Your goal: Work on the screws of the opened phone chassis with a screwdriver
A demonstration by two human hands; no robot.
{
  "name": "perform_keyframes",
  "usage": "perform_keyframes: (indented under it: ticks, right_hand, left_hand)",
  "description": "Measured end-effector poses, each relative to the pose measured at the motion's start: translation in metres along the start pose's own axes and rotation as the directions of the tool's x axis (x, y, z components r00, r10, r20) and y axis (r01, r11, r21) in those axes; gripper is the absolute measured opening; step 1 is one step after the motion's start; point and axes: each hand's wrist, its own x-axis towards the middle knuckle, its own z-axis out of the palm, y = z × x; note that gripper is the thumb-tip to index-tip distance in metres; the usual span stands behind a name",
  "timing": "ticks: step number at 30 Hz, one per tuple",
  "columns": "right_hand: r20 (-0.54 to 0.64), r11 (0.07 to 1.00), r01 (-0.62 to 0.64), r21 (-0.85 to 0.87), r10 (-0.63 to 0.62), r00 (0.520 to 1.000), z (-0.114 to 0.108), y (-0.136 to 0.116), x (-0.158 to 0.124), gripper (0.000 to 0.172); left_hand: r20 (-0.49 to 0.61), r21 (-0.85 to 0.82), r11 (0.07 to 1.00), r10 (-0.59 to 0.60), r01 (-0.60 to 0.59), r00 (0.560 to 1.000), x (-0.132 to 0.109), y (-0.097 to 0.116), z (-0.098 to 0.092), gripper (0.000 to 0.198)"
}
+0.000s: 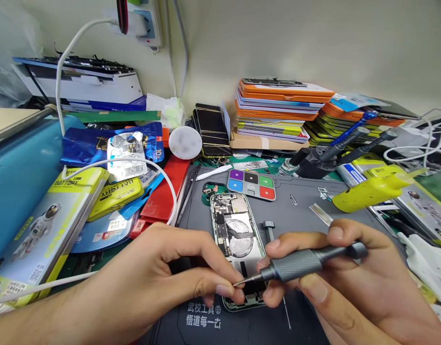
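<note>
My right hand is closed around the knurled grey handle of a precision screwdriver, which points left. Thumb and forefinger of my left hand pinch together at the screwdriver's thin tip; whether a tiny part sits between them is hidden. Beneath both hands lies an opened phone with its inside facing up, a round silver coil and boards showing. My fingers cover part of its lower end. A second grey screwdriver rests on the dark work mat, right of the phone, partly behind my right hand.
A coloured magnetic screw pad lies beyond the phone. Right of it are a yellow bottle and a tool holder. Battery boxes and a white cable crowd the left. Stacked orange cases stand against the wall.
</note>
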Motion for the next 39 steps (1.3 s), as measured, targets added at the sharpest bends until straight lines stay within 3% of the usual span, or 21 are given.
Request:
perform_keyframes:
  ticks: [4, 11, 18, 20, 22, 23, 28, 39]
  right_hand:
    - [-0.158, 0.99, 0.004, -0.139, -0.026, 0.987, 0.01, -0.006, 0.004, 0.056]
    - [-0.148, 0.986, 0.016, -0.166, -0.041, 0.988, 0.006, -0.008, 0.009, 0.059]
    - [0.031, 0.995, -0.099, 0.024, 0.098, 0.995, -0.004, -0.006, -0.002, 0.042]
    - [-0.04, 0.983, -0.178, 0.049, 0.18, 0.983, 0.001, -0.008, -0.001, 0.049]
    - [-0.192, 0.923, -0.37, 0.107, 0.384, 0.903, 0.005, -0.011, 0.002, 0.063]
    - [-0.202, 0.904, -0.408, 0.126, 0.426, 0.882, 0.006, -0.013, 0.003, 0.067]
    - [-0.073, 0.915, -0.386, 0.117, 0.396, 0.915, 0.007, -0.015, 0.008, 0.063]
    - [-0.04, 0.907, -0.389, 0.16, 0.4, 0.916, 0.009, -0.013, 0.013, 0.057]
  left_hand:
    - [-0.009, 0.003, 1.0, -0.002, 0.002, 1.0, 0.0, 0.001, 0.001, 0.015]
    - [0.007, -0.003, 1.0, 0.0, 0.0, 1.0, 0.0, 0.002, 0.0, 0.016]
    - [-0.004, -0.018, 1.0, -0.011, 0.011, 1.0, 0.001, 0.002, 0.001, 0.018]
    - [0.003, -0.04, 0.999, 0.004, -0.004, 1.0, 0.001, 0.0, 0.001, 0.018]
    - [0.011, -0.066, 0.997, 0.04, -0.039, 0.999, 0.001, -0.002, 0.0, 0.017]
    - [0.02, -0.078, 0.996, 0.053, -0.051, 0.998, 0.001, -0.003, 0.0, 0.016]
    - [0.026, -0.169, 0.985, 0.048, -0.043, 0.999, 0.001, -0.004, 0.0, 0.014]
    - [0.044, -0.05, 0.995, 0.085, -0.083, 0.995, 0.001, -0.006, -0.001, 0.017]
